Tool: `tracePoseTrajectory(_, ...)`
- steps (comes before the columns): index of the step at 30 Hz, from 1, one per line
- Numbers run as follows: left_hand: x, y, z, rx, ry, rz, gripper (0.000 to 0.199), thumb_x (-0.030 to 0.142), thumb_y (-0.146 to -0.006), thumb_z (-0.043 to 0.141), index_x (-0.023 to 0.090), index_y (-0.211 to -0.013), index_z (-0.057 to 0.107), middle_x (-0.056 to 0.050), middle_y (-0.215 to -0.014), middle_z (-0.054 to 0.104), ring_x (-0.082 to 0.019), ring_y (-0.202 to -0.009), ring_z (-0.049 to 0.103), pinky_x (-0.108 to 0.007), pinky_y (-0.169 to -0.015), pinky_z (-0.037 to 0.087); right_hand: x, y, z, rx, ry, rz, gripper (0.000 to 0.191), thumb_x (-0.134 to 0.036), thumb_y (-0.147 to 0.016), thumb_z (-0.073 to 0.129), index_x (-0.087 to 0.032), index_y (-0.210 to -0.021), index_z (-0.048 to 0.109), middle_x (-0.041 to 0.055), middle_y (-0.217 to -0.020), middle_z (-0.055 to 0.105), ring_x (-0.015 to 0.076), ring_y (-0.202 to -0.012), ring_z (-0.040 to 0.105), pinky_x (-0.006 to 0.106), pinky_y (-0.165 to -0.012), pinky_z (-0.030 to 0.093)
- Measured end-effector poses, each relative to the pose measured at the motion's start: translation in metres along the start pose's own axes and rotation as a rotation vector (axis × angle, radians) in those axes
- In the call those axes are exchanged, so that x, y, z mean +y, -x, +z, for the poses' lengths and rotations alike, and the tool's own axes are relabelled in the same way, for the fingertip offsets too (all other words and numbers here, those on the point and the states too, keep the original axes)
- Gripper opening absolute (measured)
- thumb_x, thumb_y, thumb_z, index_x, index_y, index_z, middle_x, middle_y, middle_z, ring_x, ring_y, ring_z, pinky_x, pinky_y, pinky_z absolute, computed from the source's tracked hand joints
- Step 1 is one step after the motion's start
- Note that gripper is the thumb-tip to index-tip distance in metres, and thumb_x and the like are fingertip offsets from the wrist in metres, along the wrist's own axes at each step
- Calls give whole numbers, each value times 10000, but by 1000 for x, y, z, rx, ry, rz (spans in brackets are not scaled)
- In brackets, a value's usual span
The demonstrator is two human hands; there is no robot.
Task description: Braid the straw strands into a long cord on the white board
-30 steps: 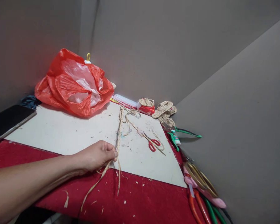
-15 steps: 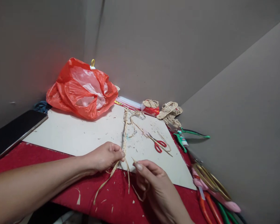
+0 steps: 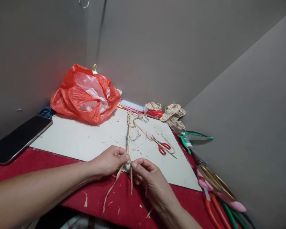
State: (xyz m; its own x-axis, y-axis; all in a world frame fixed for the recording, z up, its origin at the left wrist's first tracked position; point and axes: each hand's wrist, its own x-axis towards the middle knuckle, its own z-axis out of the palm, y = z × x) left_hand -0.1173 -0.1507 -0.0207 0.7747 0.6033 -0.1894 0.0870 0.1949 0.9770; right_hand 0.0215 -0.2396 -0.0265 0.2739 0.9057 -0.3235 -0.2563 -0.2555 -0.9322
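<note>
A narrow braid of pale straw-like fibre (image 3: 129, 133) runs up the white board (image 3: 85, 140). My left hand (image 3: 113, 160) pinches its near end between thumb and fingers. Close beside it on the right, my right hand (image 3: 146, 173) is closed, thumb and forefinger pressed together at the strands; the bit between the tips is too small to make out. Loose strands (image 3: 111, 190) hang below my fingers over the red cloth (image 3: 102, 197). Red-handled scissors (image 3: 162, 147) lie on the board to the right, partly open, near thin loose fibres.
At the back left sits a red plastic bag (image 3: 85, 95), with a black phone (image 3: 20, 138) nearer on the left. Braided coils (image 3: 173, 115) lie at the back right. Green-handled pliers (image 3: 186, 144) and orange-handled tools (image 3: 213, 206) line the right edge.
My right hand has moved up and left, from a short gap away to right beside my left hand. My left hand keeps its pinch. The view has shifted slightly.
</note>
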Motion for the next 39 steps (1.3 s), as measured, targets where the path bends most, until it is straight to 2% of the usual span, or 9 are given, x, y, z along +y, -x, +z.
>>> tracePoseTrajectory(9, 0, 0, 2, -8, 11, 20, 320, 444, -792, 515, 164, -644, 465, 77, -466, 423, -46, -407, 286, -195, -452, 243, -8, 1, 3, -113, -54, 115, 317, -380, -635, 773, -146, -646, 561, 0, -582, 607, 75, -475, 522, 175, -455, 452)
tracePoseTrajectory(17, -1, -1, 2, -51, 46, 8, 275, 394, -817, 486, 156, -679, 486, 42, -527, 547, -44, -400, 360, -186, -457, 282, -13, -3, 6, -127, -88, 199, 352, -329, -608, 786, -145, -616, 486, 28, -656, 641, 117, -549, 614, 152, -400, 427)
tracePoseTrajectory(20, -2, -1, 2, -24, 3, 6, 251, 353, -813, 489, 152, -663, 479, 32, -541, 562, -49, -424, 406, -183, -468, 296, -13, -4, 6, -149, -78, 202, 336, -334, -619, 780, -157, -710, 509, 10, -617, 634, 120, -515, 603, 160, -389, 413)
tracePoseTrajectory(23, -3, -2, 2, -68, 9, 27, 243, 345, -830, 449, 167, -665, 450, 16, -523, 572, -90, -478, 505, -195, -497, 333, -13, -6, 4, -226, -15, 178, 347, -369, -650, 763, -157, -810, 539, -5, -590, 628, 114, -500, 593, 180, -436, 417)
tracePoseTrajectory(27, -4, -3, 2, -123, 2, 94, 246, 357, -852, 413, 170, -695, 449, -5, -548, 587, -139, -555, 580, -231, -556, 387, -19, -8, 1, -354, 164, 146, 324, -438, -742, 673, -141, -724, 545, 2, -607, 619, 95, -542, 585, 214, -574, 445)
tracePoseTrajectory(30, -2, -2, 0, -157, -8, 105, 247, 342, -862, 390, 164, -709, 464, -4, -585, 585, -137, -565, 570, -253, -597, 410, -25, -12, -1, -447, 199, 188, 335, -469, -765, 628, -148, -737, 537, 8, -643, 613, 105, -569, 591, 226, -581, 455)
tracePoseTrajectory(32, 0, -2, -2, -121, -93, 102, 240, 324, -852, 409, 154, -700, 484, 3, -604, 574, -111, -556, 518, -233, -587, 385, -29, -16, -1, -501, 164, 274, 334, -468, -750, 634, -164, -723, 500, -14, -614, 577, 85, -477, 540, 194, -466, 413)
tracePoseTrajectory(35, 3, -1, -5, -40, -246, 90, 233, 300, -834, 441, 144, -675, 513, 35, -578, 513, -79, -525, 397, -201, -531, 312, -32, -20, -2, -542, 142, 402, 321, -441, -752, 634, -186, -711, 443, -87, -516, 420, 16, -340, 267, 129, -323, 162)
tracePoseTrajectory(39, 8, 1, -7, -66, -295, 87, 250, 288, -847, 419, 141, -698, 556, 56, -548, 457, -77, -506, 343, -195, -519, 295, -28, -21, -6, -549, 199, 334, 311, -472, -807, 574, -187, -741, 469, -113, -480, 275, 32, -374, 137, 156, -330, 73)
